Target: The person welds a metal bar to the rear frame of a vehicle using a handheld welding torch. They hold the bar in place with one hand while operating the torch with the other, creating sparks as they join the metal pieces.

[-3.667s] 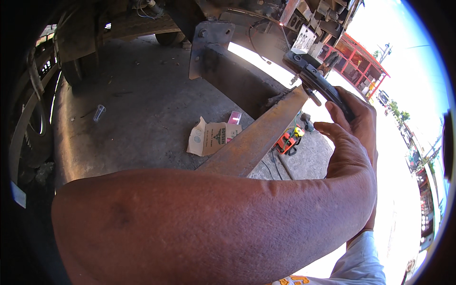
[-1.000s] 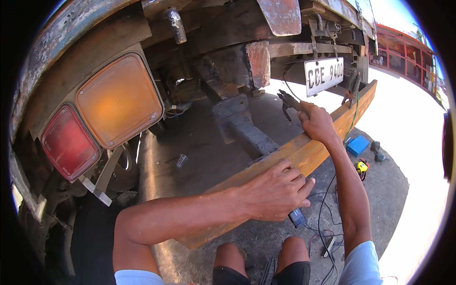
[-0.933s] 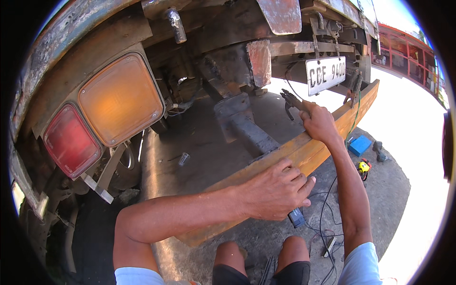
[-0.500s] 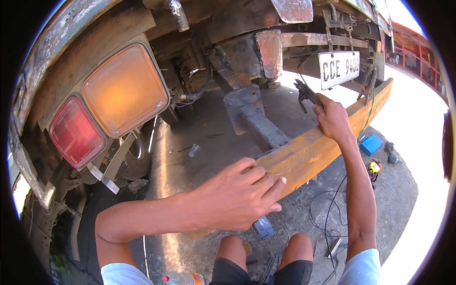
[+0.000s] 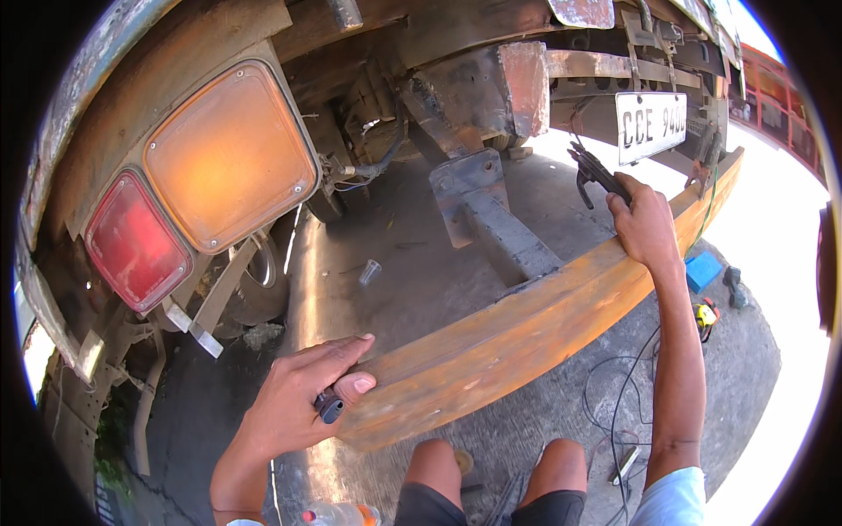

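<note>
A long rusty-brown steel bumper beam [image 5: 491,355] runs from near left to far right, joined to a grey bracket arm [image 5: 509,237] under the truck. At its near left end is my left hand [image 5: 298,394], fingers closed around a dark object with a black rounded end [image 5: 330,408]; the rest of that object is hidden. Over the beam's right part, my right hand [image 5: 647,223] grips a black welding electrode holder [image 5: 601,178], its jaws pointing toward the truck. I cannot make out a rod in it. A clamp [image 5: 704,167] is fixed on the beam's far end.
Amber [image 5: 230,158] and red [image 5: 139,241] tail lights hang at the left, near a white plate [image 5: 651,127] across the rear. On the concrete lie a blue box [image 5: 702,272], a yellow tape measure [image 5: 705,314], black cables [image 5: 618,412] and a plastic bottle [image 5: 338,515] by my knees.
My left hand has moved left and down along the beam to its near end, turning so the black rounded end shows. The right hand keeps its grip; the whole view has shifted slightly.
</note>
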Action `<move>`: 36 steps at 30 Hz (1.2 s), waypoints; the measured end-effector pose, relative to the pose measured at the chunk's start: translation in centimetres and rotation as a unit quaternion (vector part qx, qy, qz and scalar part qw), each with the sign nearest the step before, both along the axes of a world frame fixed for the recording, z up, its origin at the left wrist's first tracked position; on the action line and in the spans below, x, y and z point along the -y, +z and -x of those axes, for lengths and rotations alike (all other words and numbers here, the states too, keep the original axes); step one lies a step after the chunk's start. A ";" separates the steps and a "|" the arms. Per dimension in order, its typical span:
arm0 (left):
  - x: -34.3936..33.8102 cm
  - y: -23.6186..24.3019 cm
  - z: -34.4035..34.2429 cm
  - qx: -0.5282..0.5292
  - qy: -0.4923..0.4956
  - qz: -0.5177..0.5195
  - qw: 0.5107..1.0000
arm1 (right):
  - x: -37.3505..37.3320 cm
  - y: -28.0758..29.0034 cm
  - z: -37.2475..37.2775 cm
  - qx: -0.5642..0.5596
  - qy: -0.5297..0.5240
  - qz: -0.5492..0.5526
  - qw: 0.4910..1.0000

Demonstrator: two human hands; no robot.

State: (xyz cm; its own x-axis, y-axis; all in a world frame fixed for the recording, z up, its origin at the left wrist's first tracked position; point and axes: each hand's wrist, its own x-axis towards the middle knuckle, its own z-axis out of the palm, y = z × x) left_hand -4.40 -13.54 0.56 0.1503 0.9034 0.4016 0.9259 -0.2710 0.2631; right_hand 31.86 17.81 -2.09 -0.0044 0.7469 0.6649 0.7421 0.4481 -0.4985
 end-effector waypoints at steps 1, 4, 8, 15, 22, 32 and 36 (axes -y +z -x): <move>0.0 -0.2 0.0 0.011 0.005 0.005 1.000 | 0.0 0.0 0.1 -0.003 -0.007 0.007 1.000; 0.0 -0.5 0.1 0.032 -0.002 0.010 0.999 | 0.0 0.2 0.1 0.001 -0.011 0.032 0.999; 0.0 -0.5 0.1 0.014 -0.015 0.012 1.000 | -0.1 0.0 0.0 0.012 0.009 0.021 1.000; 0.2 -1.4 -0.4 -0.150 -0.031 -0.128 0.980 | -0.8 -0.1 -0.5 0.064 0.013 0.036 0.997; 2.1 -1.6 -1.7 -0.165 -0.038 -0.273 0.947 | -0.1 0.2 -0.2 0.073 0.006 0.052 0.996; 6.8 0.4 -5.8 -0.025 -0.246 -0.422 0.872 | -0.4 0.0 -0.3 0.079 -0.001 0.057 0.995; 8.2 1.4 -9.1 0.017 -0.311 -0.312 0.898 | -0.1 0.0 -0.3 0.056 0.005 0.056 0.997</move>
State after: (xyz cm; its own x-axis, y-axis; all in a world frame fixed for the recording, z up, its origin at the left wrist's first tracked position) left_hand 4.69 -21.74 1.97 0.5260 0.2462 0.8141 0.5389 -0.8370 -0.0950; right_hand 32.18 17.95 -2.10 -0.0823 0.8166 0.5714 0.7920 0.4016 -0.4599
